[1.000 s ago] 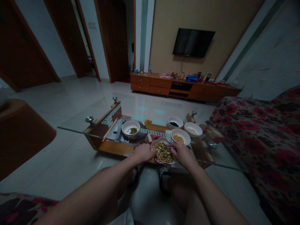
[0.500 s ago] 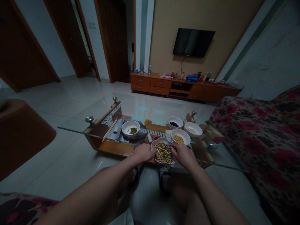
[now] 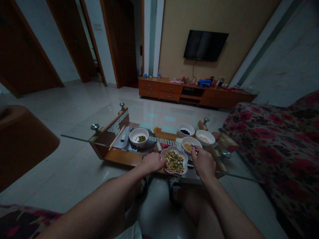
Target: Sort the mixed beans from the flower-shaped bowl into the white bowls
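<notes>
My left hand [image 3: 153, 162] is closed on the left rim of a flower-shaped bowl [image 3: 186, 161], thumb over the edge. That bowl holds mixed yellow soybeans, green beans and a few white bits. In my right hand [image 3: 203, 162] is a slim pair of tweezers [image 3: 193, 146], their tips over a round white bowl [image 3: 198, 143] of soybeans. Behind it stand a white bowl [image 3: 186, 125] with black beans and another white bowl [image 3: 210, 140] with pale pieces. A white bowl [image 3: 132, 136] of green beans sits further left.
Everything stands on a glass-topped table [image 3: 82, 138] with a bare front edge. Wooden chopsticks [image 3: 116, 137] lie at its left, beside a clear plastic sheet or tray [image 3: 122, 142]. A floral sofa [image 3: 254, 132] is to the right, a wooden TV cabinet [image 3: 169, 88] beyond.
My right hand has moved right and slightly up, carrying the tweezers from the flower-shaped bowl to the soybean bowl. My left hand stays on the rim.
</notes>
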The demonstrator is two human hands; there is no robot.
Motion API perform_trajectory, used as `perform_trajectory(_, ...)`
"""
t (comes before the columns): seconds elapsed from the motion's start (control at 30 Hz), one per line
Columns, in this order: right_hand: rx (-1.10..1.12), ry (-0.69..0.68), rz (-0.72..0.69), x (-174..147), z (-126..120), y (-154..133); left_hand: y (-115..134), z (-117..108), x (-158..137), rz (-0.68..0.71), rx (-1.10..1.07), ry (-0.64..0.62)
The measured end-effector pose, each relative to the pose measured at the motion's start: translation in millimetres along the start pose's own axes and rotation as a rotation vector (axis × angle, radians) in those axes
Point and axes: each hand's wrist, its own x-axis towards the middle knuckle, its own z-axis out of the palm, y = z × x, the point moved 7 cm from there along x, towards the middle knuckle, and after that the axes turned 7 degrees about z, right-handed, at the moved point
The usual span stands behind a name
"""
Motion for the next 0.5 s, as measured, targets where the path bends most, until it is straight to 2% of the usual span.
perform_trajectory(0.17, -0.005, 0.009, 0.010, 1, 0, 1, 0, 0, 1, 0.009, 0.002, 0.018)
perform_trajectory(0.3, 0.005, -0.035, -0.092, -1, 4, -8, 0, 2, 2, 0.013, -0.002, 0.006)
perform_trajectory(0.5, 0.025, -0.171, -0.273, -6, 19, -22, 0, 1, 0, 0.001, -0.015, 0.000)
